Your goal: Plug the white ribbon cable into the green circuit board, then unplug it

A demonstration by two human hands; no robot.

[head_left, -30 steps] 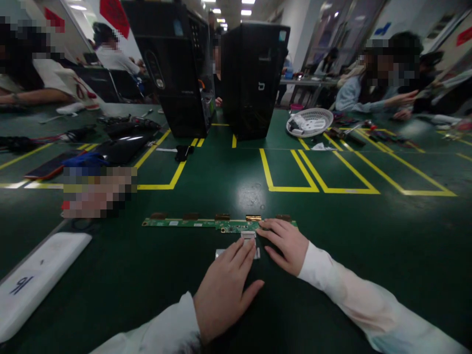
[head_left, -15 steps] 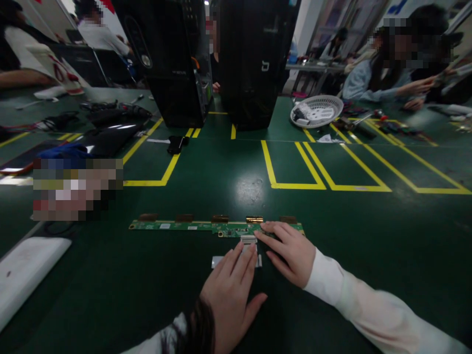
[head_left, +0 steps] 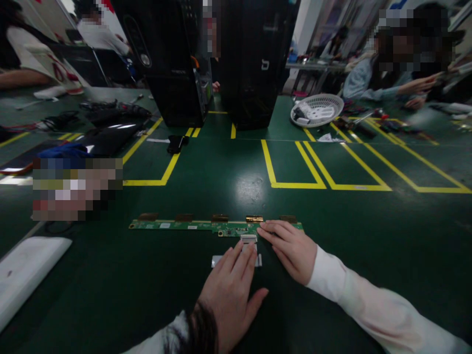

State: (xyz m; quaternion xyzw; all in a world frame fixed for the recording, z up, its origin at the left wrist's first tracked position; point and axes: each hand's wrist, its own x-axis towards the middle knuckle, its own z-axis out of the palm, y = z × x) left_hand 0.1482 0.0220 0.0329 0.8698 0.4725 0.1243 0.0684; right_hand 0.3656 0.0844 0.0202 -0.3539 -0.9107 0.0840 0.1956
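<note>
A long, narrow green circuit board [head_left: 199, 226] lies flat across the table in front of me, with several brownish film tabs along its far edge. From a connector at its near edge comes a flat ribbon cable [head_left: 217, 261], pale and partly hidden under my fingers. My left hand [head_left: 232, 287] lies flat over the cable, fingers stretched out and thumb apart, fingertips just short of the connector. The fingers of my right hand [head_left: 289, 248] are extended and rest on the right part of the board; nothing is gripped in them.
Two black computer towers [head_left: 250, 69] stand at the back. To their right is a white plastic basket [head_left: 341, 105] of small parts. A white slab-like object [head_left: 31, 275] lies at the left edge. Yellow tape [head_left: 295, 186] marks the dark green tabletop. Other people sit beyond.
My right hand has shifted slightly right along the board, and its fingers are closer together. My left hand has stayed nearly in place over the cable. The board has not moved.
</note>
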